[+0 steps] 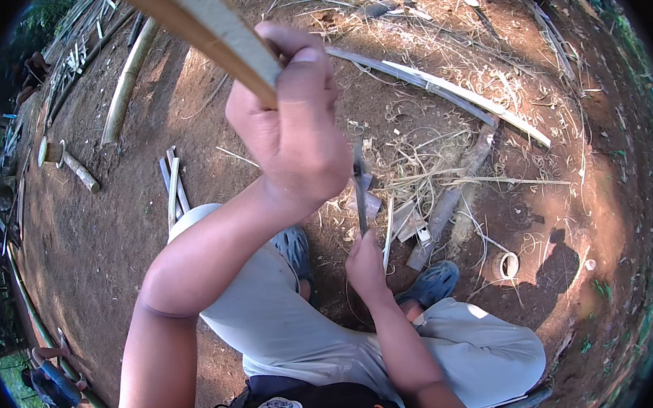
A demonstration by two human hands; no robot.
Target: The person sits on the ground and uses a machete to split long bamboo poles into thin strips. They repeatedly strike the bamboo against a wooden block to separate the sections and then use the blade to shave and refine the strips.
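Raised close to the camera, my left hand [293,122] is closed around the end of a split bamboo strip [209,33], which has a brown edge and a pale inner face. The strip runs up and out past the upper edge of the picture. Lower down, between my knees, my right hand [366,270] grips a knife [361,201] with its dark narrow blade pointing away from me. The knife's handle is hidden in my fingers. Blade and strip are apart in the picture. Beyond the knife, thin shavings [422,150] and cut bamboo pieces [404,221] lie on the soil.
A bamboo log [449,202] and long split strips [472,100] lie ahead to the right. A bamboo ring [508,265] sits near my right shoe [432,281]. Bamboo poles [129,81] lie at the left. Another person [53,383] is at the far left.
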